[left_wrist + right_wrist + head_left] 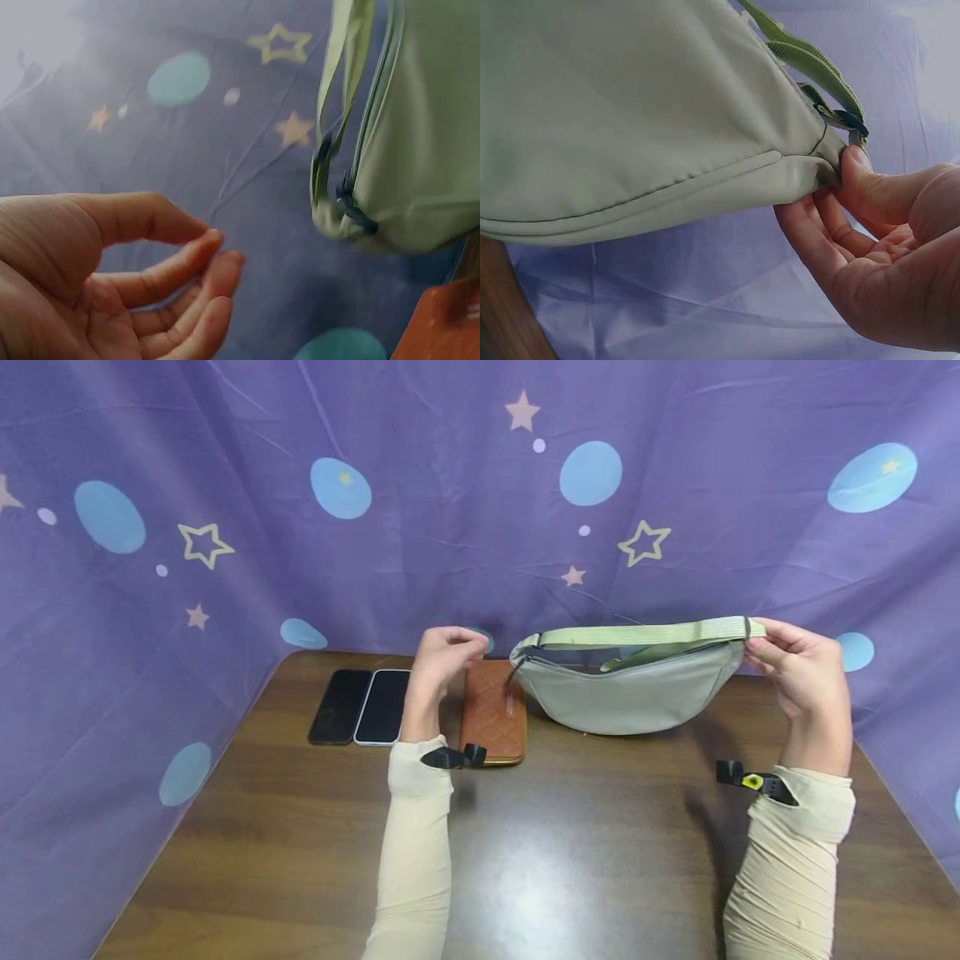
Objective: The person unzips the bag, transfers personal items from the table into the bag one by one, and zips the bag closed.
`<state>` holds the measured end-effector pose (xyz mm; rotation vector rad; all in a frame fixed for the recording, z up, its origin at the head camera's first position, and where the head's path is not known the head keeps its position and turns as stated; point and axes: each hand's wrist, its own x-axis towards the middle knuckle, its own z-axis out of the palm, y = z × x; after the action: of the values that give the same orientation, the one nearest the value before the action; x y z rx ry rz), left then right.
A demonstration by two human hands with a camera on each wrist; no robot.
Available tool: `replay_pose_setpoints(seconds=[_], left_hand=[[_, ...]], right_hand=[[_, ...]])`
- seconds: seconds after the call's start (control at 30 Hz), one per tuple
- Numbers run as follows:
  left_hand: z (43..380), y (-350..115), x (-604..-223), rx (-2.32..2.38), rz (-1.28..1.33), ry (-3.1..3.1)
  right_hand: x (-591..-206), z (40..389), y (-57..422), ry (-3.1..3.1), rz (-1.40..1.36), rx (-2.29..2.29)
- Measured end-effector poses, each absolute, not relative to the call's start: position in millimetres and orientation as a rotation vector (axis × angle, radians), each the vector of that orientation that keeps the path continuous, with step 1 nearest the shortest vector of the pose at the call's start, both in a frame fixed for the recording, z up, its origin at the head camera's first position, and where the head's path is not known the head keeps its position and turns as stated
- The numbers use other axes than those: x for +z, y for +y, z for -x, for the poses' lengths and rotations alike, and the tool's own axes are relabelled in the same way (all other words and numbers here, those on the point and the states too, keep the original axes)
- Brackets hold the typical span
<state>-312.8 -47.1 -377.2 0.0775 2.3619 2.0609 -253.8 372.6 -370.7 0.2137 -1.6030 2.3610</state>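
Note:
A pale green fanny pack with a light green strap hangs over the back of the table. My right hand pinches its right end between thumb and fingers, where the strap joins the body; the right wrist view shows the thumb over that corner. My left hand is raised left of the pack, apart from it. In the left wrist view its fingers are loosely bent, thumb tip near the index fingertip, with nothing held. A zipper pull dangles at the pack's left end.
A brown quilted wallet lies on the wooden table beneath and right of my left hand. Two phones, one black and one white-edged, lie side by side further left. A purple patterned curtain closes off the back and sides.

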Motion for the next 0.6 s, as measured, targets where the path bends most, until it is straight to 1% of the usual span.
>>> replay_pose_setpoints(seconds=[0.13, 0.23, 0.33, 0.43, 0.6], left_hand=[[310.7, -26.5, -371.6, 1.889, -0.342, 2.549], [314.0, -6.7, -369.0, 1.755, -0.582, 2.58], [319.8, 10.9, -367.6, 1.654, -0.763, 2.61], [325.0, 22.8, -366.9, 1.492, -0.863, 2.712], [334.6, 31.9, -369.4, 1.083, -0.925, 2.781]], right_hand=[[-365.8, 251.3, 369.0, -1.665, -0.196, 2.295], [-364.8, 250.3, 368.0, -1.681, -0.203, 2.284], [-362.1, 251.0, 366.8, -1.708, -0.211, 2.269], [-357.6, 252.1, 364.6, -1.743, -0.213, 2.255], [-349.9, 253.2, 360.9, -1.797, -0.239, 2.224]])
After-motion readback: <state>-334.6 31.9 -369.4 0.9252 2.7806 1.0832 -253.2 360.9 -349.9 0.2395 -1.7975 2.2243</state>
